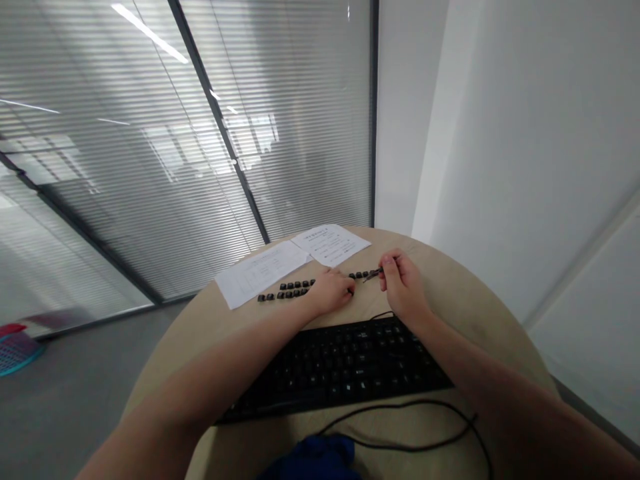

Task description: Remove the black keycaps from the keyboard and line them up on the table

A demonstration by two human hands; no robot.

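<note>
My left hand (pixel 332 292) rests on the table beyond the keyboard, its fingers curled down around a small black keycap (pixel 351 291). Two rows of black keycaps (pixel 297 285) run along the table, and part of them is hidden behind this hand. My right hand (pixel 404 285) is closed on a thin dark pair of tweezers (pixel 373 275), whose tips point left at the far row's right end. Below both hands lies the black keyboard (pixel 345 360), partly covered by my forearms.
Two printed sheets of paper (pixel 265 270) lie at the table's far edge. A black cable (pixel 400 447) loops in front of the keyboard, near a blue cloth (pixel 315 460). The round table (pixel 480 313) stands by a white wall and a glass partition. A basket (pixel 19 352) is on the floor.
</note>
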